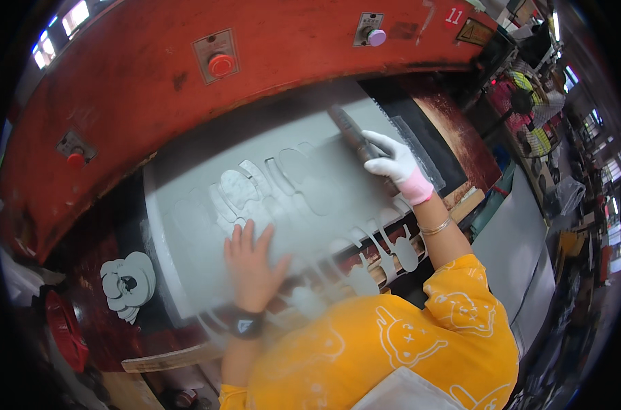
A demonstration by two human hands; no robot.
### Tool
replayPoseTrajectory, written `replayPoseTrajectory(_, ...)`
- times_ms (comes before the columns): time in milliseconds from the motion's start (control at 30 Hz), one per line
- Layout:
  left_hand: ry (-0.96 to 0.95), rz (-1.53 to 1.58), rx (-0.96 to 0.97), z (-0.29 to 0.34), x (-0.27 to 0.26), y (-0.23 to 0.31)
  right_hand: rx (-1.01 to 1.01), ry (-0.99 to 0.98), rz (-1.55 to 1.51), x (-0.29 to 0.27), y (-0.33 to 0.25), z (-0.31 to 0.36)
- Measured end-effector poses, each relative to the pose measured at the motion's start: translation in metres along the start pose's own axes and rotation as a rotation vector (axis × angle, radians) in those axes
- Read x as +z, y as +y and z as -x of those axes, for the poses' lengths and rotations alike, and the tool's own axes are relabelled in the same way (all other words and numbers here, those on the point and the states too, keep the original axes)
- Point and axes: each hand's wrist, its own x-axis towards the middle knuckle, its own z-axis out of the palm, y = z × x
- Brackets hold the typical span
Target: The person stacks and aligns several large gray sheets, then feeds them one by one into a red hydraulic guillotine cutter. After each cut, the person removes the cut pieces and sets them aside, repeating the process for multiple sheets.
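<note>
A grey sheet [215, 157] lies on the bed of a red press, with cut outlines and loose cut pieces [238, 188] around its middle. My left hand [252, 263], bare, rests near the sheet's front edge with its fingers spread, just below those pieces. My right hand [396, 164], in a white glove with a pink cuff, is closed around a dark metal cutting die [350, 130]. The die is tilted and seen edge-on over the sheet's right part; its full outline is hidden. Strips of sheet with cut-out holes [385, 256] hang at the front edge.
The red press beam [290, 41] spans the far side, carrying red push buttons [221, 65] and a pale purple knob [376, 37]. A stack of grey cut pieces [129, 280] lies at the left, near a red container [66, 331]. Fans [525, 102] stand at the right.
</note>
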Motion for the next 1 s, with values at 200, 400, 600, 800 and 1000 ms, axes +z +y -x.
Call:
replayPoseTrajectory(200,0.003,0.008,0.002,0.001,0.0,-0.002,-0.168,0.17,1.028,0.023,0.032,0.006)
replayPoseTrajectory(400,0.142,0.172,0.002,0.009,-0.011,-0.002,-0.349,0.371,1.023,0.033,0.042,-0.001)
replayPoseTrajectory(600,0.077,0.584,-0.258,0.067,-0.027,0.041,-0.749,0.619,0.67,0.012,0.055,-0.017)
replayPoseTrajectory(800,0.17,0.126,-0.086,0.053,0.015,0.095,-0.824,0.853,0.478,-0.05,0.036,-0.078)
replayPoseTrajectory(1000,0.232,0.009,-0.11,0.025,0.019,0.132,-0.96,1.067,0.604,-0.137,-0.056,-0.127)
